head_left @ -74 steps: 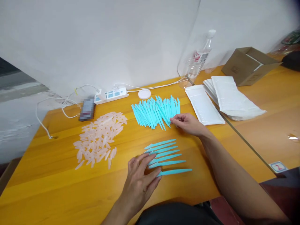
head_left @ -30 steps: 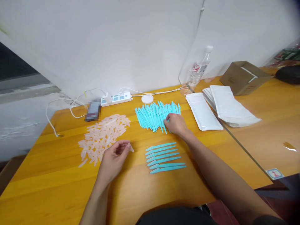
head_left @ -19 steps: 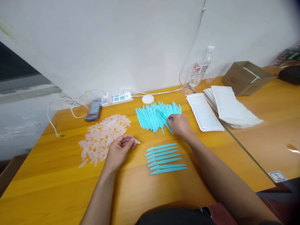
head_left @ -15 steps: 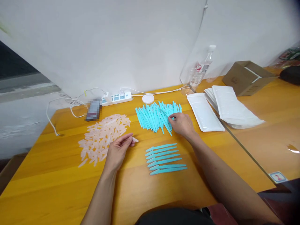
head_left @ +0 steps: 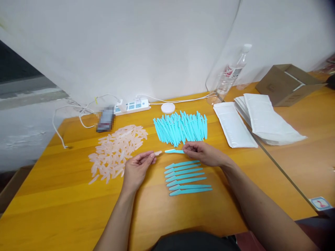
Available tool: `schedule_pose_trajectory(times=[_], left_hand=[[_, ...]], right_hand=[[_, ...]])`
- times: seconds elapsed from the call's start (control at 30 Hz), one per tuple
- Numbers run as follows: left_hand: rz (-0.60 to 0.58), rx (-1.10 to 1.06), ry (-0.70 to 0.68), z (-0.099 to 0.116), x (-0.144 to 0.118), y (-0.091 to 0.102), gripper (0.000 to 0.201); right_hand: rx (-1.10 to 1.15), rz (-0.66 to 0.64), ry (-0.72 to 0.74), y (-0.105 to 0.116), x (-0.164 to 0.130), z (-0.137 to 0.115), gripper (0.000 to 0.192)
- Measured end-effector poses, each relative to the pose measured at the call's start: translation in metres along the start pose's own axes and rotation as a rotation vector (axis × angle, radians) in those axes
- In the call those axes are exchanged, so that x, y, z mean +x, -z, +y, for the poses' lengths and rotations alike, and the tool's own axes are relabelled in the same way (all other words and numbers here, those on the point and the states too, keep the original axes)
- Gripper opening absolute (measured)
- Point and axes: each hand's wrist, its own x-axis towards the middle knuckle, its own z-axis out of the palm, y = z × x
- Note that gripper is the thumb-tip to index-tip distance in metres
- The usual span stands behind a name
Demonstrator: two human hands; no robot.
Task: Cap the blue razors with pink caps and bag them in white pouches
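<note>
Near the middle of the worktop, a bit toward the front edge, the right hand [head_left: 202, 153] is pinching one turquoise razor stick [head_left: 174, 151] by its right end, thumb and fingertips closed tight on it, so the stick lies level and points left. Just across from it the left hand [head_left: 137, 169] has a small clear pinkish cap [head_left: 158, 152] nipped between thumb and forefinger, and the cap's tip sits just beside the free end of the stick; can't tell if they actually touch. Right under the hands, closer to the front edge, there's a neat row of finished turquoise sticks [head_left: 187, 177] laid side by side, all lying roughly left to right. Behind the hands is the big turquoise pile [head_left: 180, 126], fanned out, and off toward the left edge is a loose heap of clear caps [head_left: 117, 150]. Along the back edge you've got a white power strip [head_left: 132, 105] with its cables, a round white lid [head_left: 168, 107] next to it, and some blurred dark thing near the back left corner. Toward the right edge lie white padded mailers [head_left: 234, 125], a bigger stack of them [head_left: 267, 118] beside that, a plastic water bottle [head_left: 231, 75] behind them, and an open cardboard box [head_left: 286, 83] farther right. The wooden table [head_left: 65, 205] itself is orange-yellow.
</note>
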Motion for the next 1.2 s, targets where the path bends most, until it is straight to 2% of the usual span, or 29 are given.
schedule_pose_trajectory(times=[0.27, 0.37, 0.47, 0.53, 0.57, 0.63, 0.7, 0.77, 0.83, 0.9, 1.0, 1.1, 1.2], left_hand=[[-0.126, 0.066, -0.003, 0.001, -0.010, -0.021, 0.040], [-0.249, 0.260, -0.194, 0.008, -0.022, -0.026, 0.028], [-0.366, 0.476, -0.432, 0.015, -0.045, -0.022, 0.018], [-0.395, 0.551, -0.555, 0.014, -0.066, -0.017, 0.018], [-0.396, 0.583, -0.613, 0.011, -0.077, -0.016, 0.019], [-0.382, 0.672, -0.712, 0.002, -0.098, -0.015, 0.022], [-0.348, 0.763, -0.761, -0.009, -0.112, -0.017, 0.024], [-0.288, 0.820, -0.774, -0.016, -0.120, -0.021, 0.024], [-0.198, 0.841, -0.771, -0.017, -0.119, -0.020, 0.024], [-0.088, 0.840, -0.763, -0.012, -0.113, -0.014, 0.020], [0.038, 0.857, -0.740, -0.001, -0.095, 0.010, 0.012], [0.089, 0.960, -0.700, 0.001, -0.069, 0.040, 0.016], [0.134, 1.137, -0.643, -0.007, -0.045, 0.065, 0.027]], right_hand=[[-0.032, -0.034, 0.005, -0.007, 0.000, -0.003, 0.035], [-0.033, -0.083, 0.003, -0.007, -0.005, -0.007, 0.035], [-0.005, -0.255, -0.049, 0.001, -0.014, -0.012, 0.039], [0.010, -0.329, -0.091, 0.011, -0.020, -0.012, 0.041], [0.011, -0.324, -0.105, 0.016, -0.022, -0.011, 0.042], [-0.004, -0.215, -0.121, 0.024, -0.024, -0.006, 0.043], [-0.040, -0.025, -0.115, 0.029, -0.022, 0.002, 0.043], [-0.086, 0.187, -0.110, 0.032, -0.018, 0.011, 0.045], [-0.133, 0.344, -0.126, 0.032, -0.014, 0.018, 0.046], [-0.199, 0.444, -0.161, 0.032, -0.011, 0.023, 0.046], [-0.350, 0.557, -0.204, 0.028, -0.007, 0.025, 0.041], [-0.515, 0.623, -0.237, 0.018, 0.002, 0.023, 0.034], [-0.660, 0.625, -0.274, 0.007, 0.015, 0.020, 0.031]])
